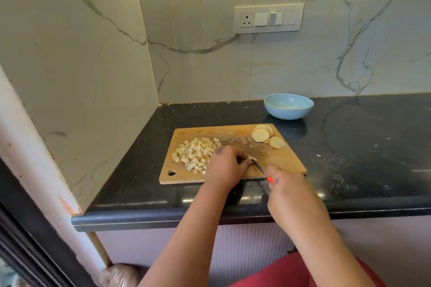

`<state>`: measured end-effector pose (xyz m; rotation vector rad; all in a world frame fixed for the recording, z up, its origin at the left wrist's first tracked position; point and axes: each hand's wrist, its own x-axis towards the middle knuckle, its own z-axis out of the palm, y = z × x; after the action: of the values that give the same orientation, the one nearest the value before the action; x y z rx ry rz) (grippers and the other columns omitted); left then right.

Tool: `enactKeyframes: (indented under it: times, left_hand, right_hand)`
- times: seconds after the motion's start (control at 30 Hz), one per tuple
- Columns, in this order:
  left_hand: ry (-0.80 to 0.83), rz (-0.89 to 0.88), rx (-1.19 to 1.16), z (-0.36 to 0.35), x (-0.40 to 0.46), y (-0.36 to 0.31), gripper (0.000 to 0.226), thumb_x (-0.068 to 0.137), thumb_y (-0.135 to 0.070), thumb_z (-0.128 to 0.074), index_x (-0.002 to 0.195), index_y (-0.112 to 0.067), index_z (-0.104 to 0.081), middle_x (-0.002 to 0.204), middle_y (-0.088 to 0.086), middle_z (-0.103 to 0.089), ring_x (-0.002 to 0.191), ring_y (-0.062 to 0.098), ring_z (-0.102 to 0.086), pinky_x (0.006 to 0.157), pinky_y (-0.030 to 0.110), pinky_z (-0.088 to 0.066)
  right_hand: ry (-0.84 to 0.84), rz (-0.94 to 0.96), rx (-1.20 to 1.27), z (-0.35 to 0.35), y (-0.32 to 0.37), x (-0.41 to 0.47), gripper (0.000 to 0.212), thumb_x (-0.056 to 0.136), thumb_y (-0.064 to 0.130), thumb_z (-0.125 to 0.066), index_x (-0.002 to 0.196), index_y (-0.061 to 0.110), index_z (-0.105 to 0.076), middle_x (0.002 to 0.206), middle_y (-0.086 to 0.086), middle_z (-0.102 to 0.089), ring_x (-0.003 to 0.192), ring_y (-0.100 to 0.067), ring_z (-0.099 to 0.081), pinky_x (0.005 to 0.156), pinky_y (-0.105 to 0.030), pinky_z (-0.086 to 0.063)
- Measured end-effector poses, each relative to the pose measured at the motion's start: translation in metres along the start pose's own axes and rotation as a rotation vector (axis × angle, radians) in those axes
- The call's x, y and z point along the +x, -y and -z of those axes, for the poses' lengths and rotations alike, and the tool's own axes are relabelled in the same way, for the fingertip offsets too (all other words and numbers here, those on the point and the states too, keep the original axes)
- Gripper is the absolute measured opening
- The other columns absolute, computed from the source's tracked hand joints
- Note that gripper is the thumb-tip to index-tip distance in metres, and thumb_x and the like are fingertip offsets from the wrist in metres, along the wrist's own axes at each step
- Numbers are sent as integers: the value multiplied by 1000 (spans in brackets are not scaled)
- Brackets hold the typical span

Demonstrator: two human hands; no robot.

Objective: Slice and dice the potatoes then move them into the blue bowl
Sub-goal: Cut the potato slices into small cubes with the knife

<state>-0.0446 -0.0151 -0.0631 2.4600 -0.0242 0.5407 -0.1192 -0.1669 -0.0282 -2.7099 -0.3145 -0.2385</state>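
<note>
A wooden cutting board (286, 161) lies on the black table (373, 147), its hanging hole at the near left corner. On the left half of the board sits a loose heap of diced potato (194, 152), pale cubes piled together. At the far right corner of the board rests a small stack of round potato slices (262, 134), overlapping one another, with one more slice (276, 142) lying just beside them on the near side.

The left hand (227, 165) is at the middle of the board, just right of the diced heap, fingers curled down over a small piece of potato (251, 158) that shows only as a pale sliver past the fingertips. The right hand (283, 184) is at the near edge of the board, wrapped round the handle of a knife (257, 165); a bit of bright orange handle peeks out by the thumb, and the blade runs forward and left to meet the piece under the left hand.

The blue bowl (288, 106) stands on the table beyond the far right corner of the board, apart from it; I cannot make out any potato inside it. On the marble wall behind, a switch plate (269, 18) is fixed.
</note>
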Motion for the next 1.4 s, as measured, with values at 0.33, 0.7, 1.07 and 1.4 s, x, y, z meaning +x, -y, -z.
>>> enactKeyframes:
  times: [0.33, 0.7, 1.07, 1.4]
  left_hand:
    - [1, 11, 5, 4, -5, -2, 16, 89, -33, -70, 93, -18, -75, 90, -2, -73, 85, 15, -64, 77, 29, -53]
    - [-31, 26, -35, 7, -7, -5, 18, 89, -27, -72, 98, -13, -75, 96, 1, -72, 90, 15, -63, 80, 24, -48]
    - [-35, -1, -20, 3, -7, -2, 15, 90, -20, -68, 99, -11, -76, 98, 3, -73, 96, 20, -63, 88, 31, -50]
    - [-23, 1, -25, 3, -5, -2, 14, 90, -21, -69, 100, -13, -75, 99, 2, -73, 94, 17, -64, 87, 30, -52]
  right_hand:
    - [-187, 54, 170, 22, -19, -9, 14, 97, 19, -49, 105, 30, -55, 67, 8, -52, 55, -8, -49, 44, -21, -30]
    - [-294, 89, 190, -31, -18, 6, 5, 94, 9, -54, 95, 11, -58, 71, 3, -50, 58, -7, -39, 47, -16, -22]
    - [-292, 144, 190, -41, -20, 6, 5, 92, 8, -58, 96, 11, -58, 76, -1, -56, 63, -18, -50, 53, -26, -36]
    - [-125, 57, 109, -34, -8, 21, 10, 94, 10, -49, 95, 19, -54, 69, 1, -54, 58, -14, -51, 49, -32, -43]
